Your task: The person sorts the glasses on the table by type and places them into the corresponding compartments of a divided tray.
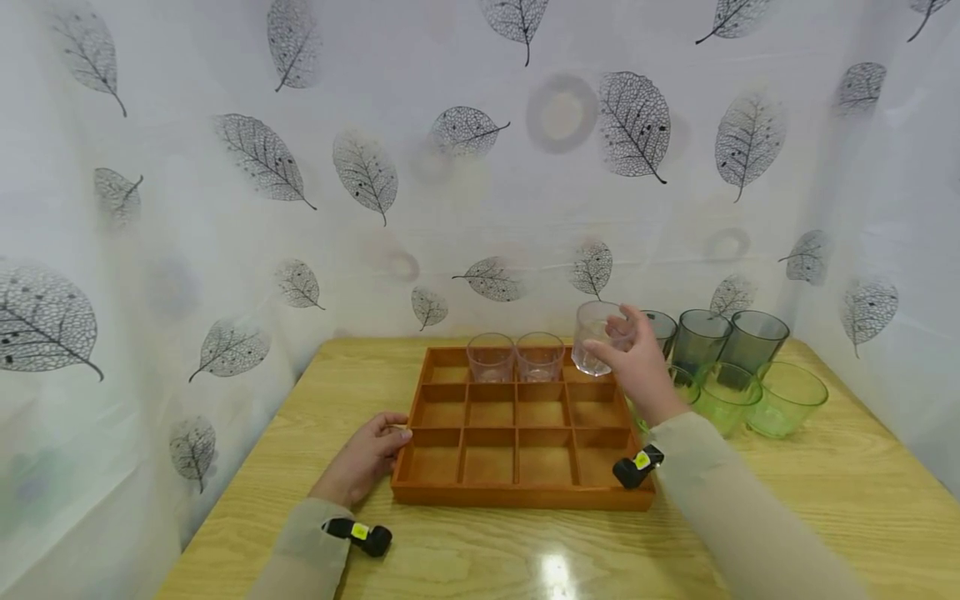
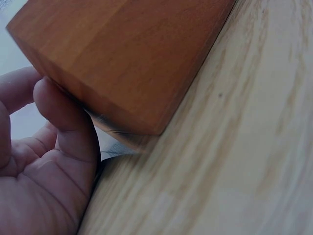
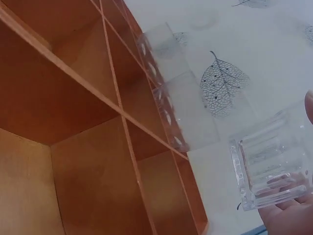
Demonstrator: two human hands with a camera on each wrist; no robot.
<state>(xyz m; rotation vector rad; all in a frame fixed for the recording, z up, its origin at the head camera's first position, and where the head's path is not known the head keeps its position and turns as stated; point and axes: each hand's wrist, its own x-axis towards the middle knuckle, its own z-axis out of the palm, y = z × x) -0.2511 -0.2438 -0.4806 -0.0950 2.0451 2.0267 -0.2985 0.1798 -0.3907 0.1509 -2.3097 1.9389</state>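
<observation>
My right hand point(image 1: 645, 367) grips a clear drinking glass point(image 1: 596, 337), upright above the back right corner of a wooden compartment tray point(image 1: 525, 497). In the right wrist view the clear glass point(image 3: 269, 159) is apart from the tray point(image 3: 88, 78), with fingers seen through its wall. Two more clear glasses point(image 1: 491, 360) point(image 1: 540, 358) stand in the middle compartments of the tray's back row. At the tray's left side, my left hand point(image 1: 363, 457) rests with relaxed fingers. The left wrist view has its thumb point(image 2: 66, 110) touching the tray's outer wall point(image 2: 132, 63).
Right of the tray, several dark grey glasses point(image 1: 757, 342) stand behind several green glasses point(image 1: 787, 404), partly hidden by my right hand. The wooden table point(image 1: 465, 550) ends at a leaf-patterned curtain point(image 1: 375, 267) behind and at both sides.
</observation>
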